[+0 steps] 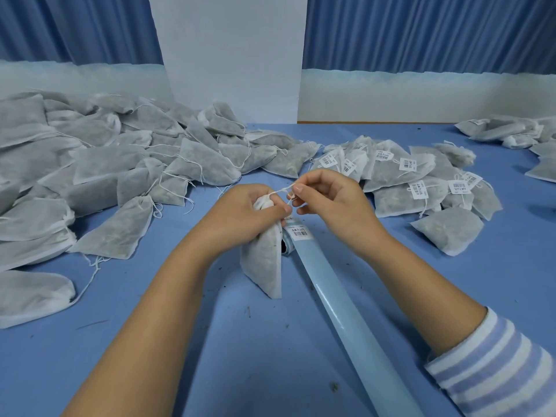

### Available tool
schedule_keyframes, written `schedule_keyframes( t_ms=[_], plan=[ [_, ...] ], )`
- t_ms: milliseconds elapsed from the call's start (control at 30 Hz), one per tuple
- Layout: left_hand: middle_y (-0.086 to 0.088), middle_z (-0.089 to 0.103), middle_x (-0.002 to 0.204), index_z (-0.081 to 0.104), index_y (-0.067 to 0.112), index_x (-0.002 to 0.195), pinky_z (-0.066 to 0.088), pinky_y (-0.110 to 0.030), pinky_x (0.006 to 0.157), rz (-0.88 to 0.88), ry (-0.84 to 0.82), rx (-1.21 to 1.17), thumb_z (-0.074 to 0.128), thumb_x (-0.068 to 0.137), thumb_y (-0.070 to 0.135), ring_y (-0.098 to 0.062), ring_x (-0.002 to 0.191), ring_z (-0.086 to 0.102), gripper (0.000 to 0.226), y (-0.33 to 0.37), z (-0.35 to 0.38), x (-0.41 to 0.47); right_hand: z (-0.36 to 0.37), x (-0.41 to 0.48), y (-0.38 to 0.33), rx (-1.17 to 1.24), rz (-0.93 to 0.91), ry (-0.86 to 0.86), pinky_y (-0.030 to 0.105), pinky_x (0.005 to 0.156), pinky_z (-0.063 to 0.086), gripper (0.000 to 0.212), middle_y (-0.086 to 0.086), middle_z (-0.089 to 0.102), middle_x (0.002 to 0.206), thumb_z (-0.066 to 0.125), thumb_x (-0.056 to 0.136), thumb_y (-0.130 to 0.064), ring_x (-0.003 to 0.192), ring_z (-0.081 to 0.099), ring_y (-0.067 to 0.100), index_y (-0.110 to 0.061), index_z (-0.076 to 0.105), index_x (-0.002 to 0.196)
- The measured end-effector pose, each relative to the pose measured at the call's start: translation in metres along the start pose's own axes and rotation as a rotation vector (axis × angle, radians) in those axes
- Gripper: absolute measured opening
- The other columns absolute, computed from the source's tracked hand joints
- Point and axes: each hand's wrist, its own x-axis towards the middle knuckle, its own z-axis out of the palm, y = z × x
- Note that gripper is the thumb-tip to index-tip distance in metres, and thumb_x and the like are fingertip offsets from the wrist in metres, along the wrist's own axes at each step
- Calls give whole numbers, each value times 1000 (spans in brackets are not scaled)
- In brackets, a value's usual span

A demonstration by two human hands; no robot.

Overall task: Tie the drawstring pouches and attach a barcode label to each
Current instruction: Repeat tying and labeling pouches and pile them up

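Observation:
My left hand (243, 212) grips the gathered neck of a white filled drawstring pouch (264, 260), which hangs down to the blue table. My right hand (326, 200) pinches the pouch's thin white drawstring (281, 191) between thumb and forefinger, just right of the neck, and the string runs taut between the two hands. A barcode label (299, 232) sits on the end of a pale blue backing strip (337, 314) right under my hands.
A big heap of unlabelled pouches (120, 164) covers the table's left side. Labelled pouches (415, 182) lie piled at the right, with more pouches (511, 132) at the far right. A white panel (231, 55) stands behind the blue table (270, 371).

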Motion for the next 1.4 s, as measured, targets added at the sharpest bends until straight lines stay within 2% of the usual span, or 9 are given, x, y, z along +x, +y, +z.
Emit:
schedule_keyframes(
  t_ms=[67,167,267,400,567,700,800,1000,1400],
  plan=[
    [6,72,70,69,23,73,41,-15,54,1,16,-2,68,89,25,-4,62,58,16,1,1,-1,1,0,0,22,24,-1,26,70,57,8,10,68,85,54,97,-4,73,65,11,-7,60,92],
    [1,72,72,69,18,77,40,-25,60,12,56,8,68,90,25,-9,64,56,15,2,2,-1,3,0,-1,91,46,16,25,65,56,14,3,68,77,47,100,-5,73,66,14,-10,53,90],
    [7,70,66,68,17,76,42,-17,56,27,77,5,68,90,22,-4,60,56,15,4,3,-2,3,0,-1,116,60,37,24,62,55,14,-3,69,71,45,101,-7,71,66,13,-11,51,89],
    [13,67,61,69,16,76,40,-10,57,69,136,26,68,90,21,2,58,55,15,5,4,-1,1,0,-3,171,88,65,23,58,53,12,-1,72,71,42,102,-10,68,66,12,-13,47,91],
    [17,54,56,66,21,70,35,-10,53,119,186,114,70,88,24,2,54,45,19,4,7,0,2,0,-4,198,91,75,21,50,48,11,3,73,73,39,105,-14,62,65,13,-15,42,95],
    [11,48,53,65,21,69,34,-14,51,114,173,164,72,86,26,-3,52,42,19,2,8,2,2,1,-4,218,118,114,20,44,43,10,1,73,72,40,104,-15,57,61,11,-15,43,95],
    [15,47,48,65,23,67,33,-12,48,106,156,176,73,85,26,-3,50,40,20,2,9,2,1,2,-2,139,96,98,21,43,40,9,4,73,74,40,104,-15,54,56,12,-16,42,95],
    [16,43,43,68,28,67,30,-14,45,140,57,218,74,85,29,-4,45,38,20,5,10,-1,-2,3,-1,9,61,77,20,40,35,11,-4,63,57,40,104,-13,40,44,10,-17,43,94],
    [17,44,44,70,23,71,30,-15,49,199,7,207,74,85,24,-5,49,37,15,6,16,-1,-3,4,3,-64,38,38,15,40,30,11,-6,53,49,44,103,-17,40,38,6,-20,47,93]
  ],
)
